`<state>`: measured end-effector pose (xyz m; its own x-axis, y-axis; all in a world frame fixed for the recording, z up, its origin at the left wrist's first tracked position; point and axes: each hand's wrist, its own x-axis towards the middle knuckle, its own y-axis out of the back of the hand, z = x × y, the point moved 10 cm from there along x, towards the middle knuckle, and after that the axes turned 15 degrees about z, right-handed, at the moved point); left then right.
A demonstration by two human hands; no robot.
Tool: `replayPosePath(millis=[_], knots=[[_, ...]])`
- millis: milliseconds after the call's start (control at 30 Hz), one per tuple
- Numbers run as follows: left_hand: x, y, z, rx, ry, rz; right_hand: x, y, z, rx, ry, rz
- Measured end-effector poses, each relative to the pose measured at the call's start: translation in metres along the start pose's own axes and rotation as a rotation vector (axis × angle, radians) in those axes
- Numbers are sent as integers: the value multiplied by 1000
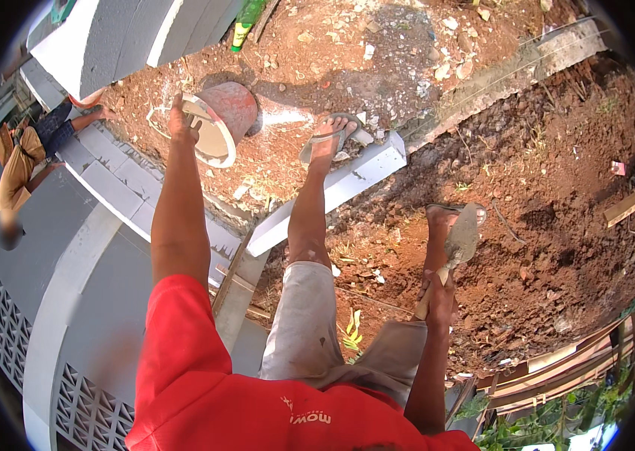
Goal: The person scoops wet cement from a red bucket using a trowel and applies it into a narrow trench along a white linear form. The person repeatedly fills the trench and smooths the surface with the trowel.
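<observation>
My left arm reaches forward, and my left hand is closed on the rim of a bucket. The bucket leans toward me on the reddish dirt, and wet grey mortar shows in its mouth. Low on my right side, my right hand grips the wooden handle of a trowel. Its blade points forward and is coated with grey mortar. The trowel hangs above my right sandalled foot, away from the bucket.
A long white block lies beside my left foot. A low block wall runs along the left, with another person beyond it. A concrete beam edges the dug soil. A green bottle lies ahead; wooden planks lie right.
</observation>
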<state>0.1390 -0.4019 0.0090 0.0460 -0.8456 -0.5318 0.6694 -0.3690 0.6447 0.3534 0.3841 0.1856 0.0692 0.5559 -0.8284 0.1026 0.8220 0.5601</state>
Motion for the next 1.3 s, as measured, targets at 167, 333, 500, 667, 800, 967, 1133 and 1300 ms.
replayPosePath(millis=[167,333,500,667,800,967,1133,1300], knots=[[9,26,5,-405,37,101,-43,-46,3,-25,72,-68],[-4,103,-5,-761,165,133,-60,-58,12,-76,92,-132],[-100,78,-23,-581,187,118,-71,-50,17,22,14,-111],[-205,71,31,-532,106,-86,-58,3,5,-22,163,-30],[-299,30,96,-452,90,-325,-45,31,14,12,103,67],[-369,-28,127,-253,-47,-596,-59,16,11,92,39,19],[-413,-101,93,-79,-185,-623,-58,3,9,21,105,-37],[-379,-179,25,50,-281,-594,-40,-9,-44,-78,266,-32]])
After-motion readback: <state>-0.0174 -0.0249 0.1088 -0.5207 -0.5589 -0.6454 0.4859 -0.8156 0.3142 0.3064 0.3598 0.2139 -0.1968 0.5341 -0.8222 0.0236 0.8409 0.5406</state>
